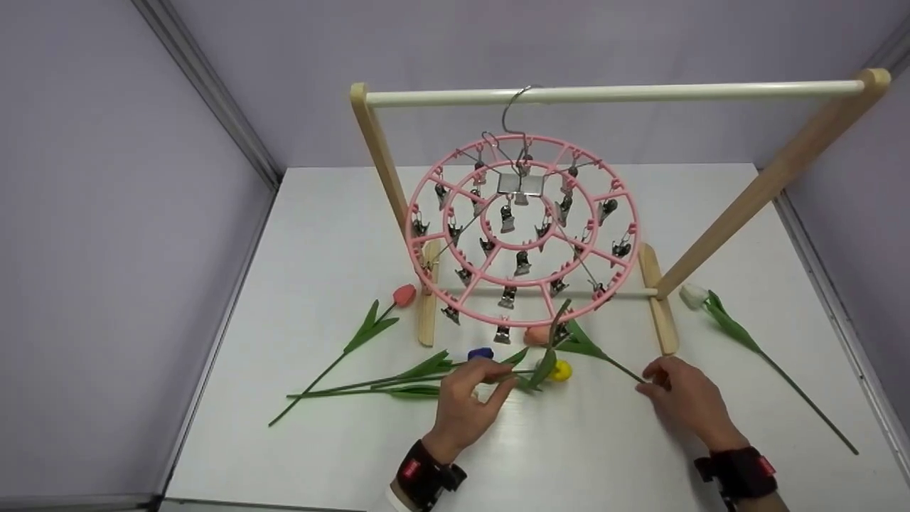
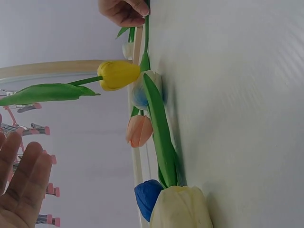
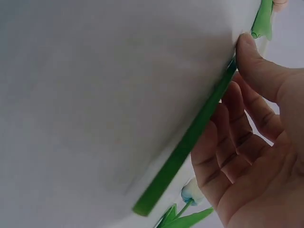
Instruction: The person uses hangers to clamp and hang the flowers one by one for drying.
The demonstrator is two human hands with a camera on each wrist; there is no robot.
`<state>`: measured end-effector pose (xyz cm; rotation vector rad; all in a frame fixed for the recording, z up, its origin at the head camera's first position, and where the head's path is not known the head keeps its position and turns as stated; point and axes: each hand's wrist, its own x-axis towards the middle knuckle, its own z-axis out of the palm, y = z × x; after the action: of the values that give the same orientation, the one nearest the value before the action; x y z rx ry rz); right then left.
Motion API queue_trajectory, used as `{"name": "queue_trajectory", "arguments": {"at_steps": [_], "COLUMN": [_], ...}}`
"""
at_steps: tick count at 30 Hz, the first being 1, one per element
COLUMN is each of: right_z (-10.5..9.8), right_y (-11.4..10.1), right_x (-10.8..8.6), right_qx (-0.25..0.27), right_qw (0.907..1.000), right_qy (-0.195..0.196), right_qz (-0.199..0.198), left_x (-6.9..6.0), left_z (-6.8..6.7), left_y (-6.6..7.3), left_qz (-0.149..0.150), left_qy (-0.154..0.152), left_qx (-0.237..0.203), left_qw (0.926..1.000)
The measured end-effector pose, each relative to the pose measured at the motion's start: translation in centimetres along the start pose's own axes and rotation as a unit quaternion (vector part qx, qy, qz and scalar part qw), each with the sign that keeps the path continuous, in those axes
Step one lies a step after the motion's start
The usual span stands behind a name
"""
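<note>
Far left of the left hand [image 1: 466, 402], I see a red tulip [image 1: 404, 295] lying on the white counter [image 1: 320, 235], its stem crossing others. Just beyond that hand's knuckles lies a blue tulip [image 1: 480, 353]; the left-wrist view adds a cream tulip [image 2: 180, 209] touching it. The left hand is relaxed, fingers extended, gripping nothing I can make out.

Just right of its fingertips, a yellow tulip [image 1: 561, 370] hangs head down, seemingly held by a clip, though I cannot tell exactly where. Above and ahead of both hands, a pink round clip rack [image 1: 526, 325] hangs by a metal hook from a white rod [image 1: 675, 92], which keeps its clips off the counter.

Between the hands lies a peach tulip [image 1: 537, 336]. The right hand [image 1: 682, 398] pinches its stem near the cut end, thumb against fingers; I judge that light grip suits something so thin and leaves the bloom uncrushed. Right of that hand, a white tulip [image 1: 694, 296] lies untouched.
</note>
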<state>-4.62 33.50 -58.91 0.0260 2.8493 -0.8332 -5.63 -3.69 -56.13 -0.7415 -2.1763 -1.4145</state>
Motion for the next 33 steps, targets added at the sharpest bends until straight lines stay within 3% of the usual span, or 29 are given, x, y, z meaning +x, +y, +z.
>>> {"name": "queue_trajectory", "arguments": {"at_steps": [12,20,24,29,33], "right_z": [0.1,-1.5,-2.4,-2.8,-2.6], "right_y": [0.0,0.3,0.7,1.6,2.5], "right_x": [-0.7,-1.5,-2.0,-2.3,-2.4], "right_qx": [-0.037,-0.041,-0.06,-0.081,-0.084], "right_qw": [0.9977,0.9974,0.9942,0.9799,0.96], "right_qy": [0.045,0.054,0.083,0.17,0.244], "right_qz": [-0.034,-0.023,-0.031,-0.066,-0.109], "left_x": [0.2,0.2,0.2,0.3,0.3], "left_z": [-0.3,-0.4,-0.5,-0.7,-0.9], "left_y": [0.3,0.3,0.3,0.5,0.6], "left_qz": [-0.005,-0.003,-0.006,-0.005,0.001], "left_qy": [-0.011,-0.017,-0.02,-0.021,-0.02], "left_qx": [0.004,0.021,0.023,0.025,0.02], "left_qw": [0.9999,0.9996,0.9995,0.9994,0.9996]}}
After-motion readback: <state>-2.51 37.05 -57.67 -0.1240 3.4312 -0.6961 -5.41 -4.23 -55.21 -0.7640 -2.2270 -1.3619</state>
